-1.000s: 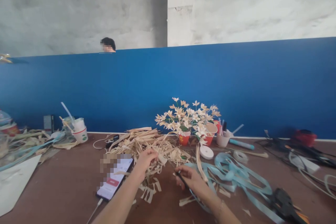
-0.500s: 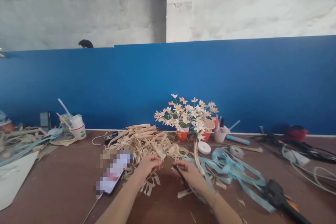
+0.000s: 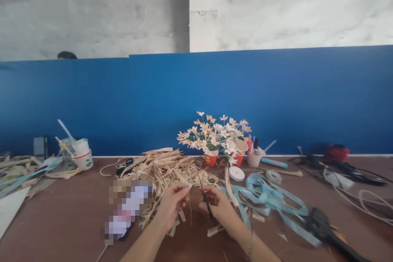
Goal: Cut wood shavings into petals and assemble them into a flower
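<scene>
My left hand point(image 3: 172, 204) pinches a small pale strip point(image 3: 189, 186) between thumb and fingertips, and a thin strand hangs below it. Just to the right, my right hand point(image 3: 217, 204) is closed around a slim dark tool point(image 3: 207, 204) whose narrow tip points up and away; it looks like scissors or tweezers, too small to tell. The two hands are a short gap apart. Behind them lies a heap of dry straw-coloured strips point(image 3: 166, 168). Cream flowers point(image 3: 215, 133) stand in red cups point(image 3: 211, 159) beyond the hands.
A phone point(image 3: 130, 211) lies left of my hands. Light blue ribbon point(image 3: 264, 194), a tape roll point(image 3: 274, 177) and a black glue gun point(image 3: 321, 223) are at the right. A white cup point(image 3: 83, 160) stands at the back left. Someone's head point(image 3: 67, 55) shows above the blue partition point(image 3: 153, 102).
My right hand has turned the dark tool more upright, its tip now pointing away. The left hand still holds a pale strip. The view has shifted slightly, and the person's head appears further left.
</scene>
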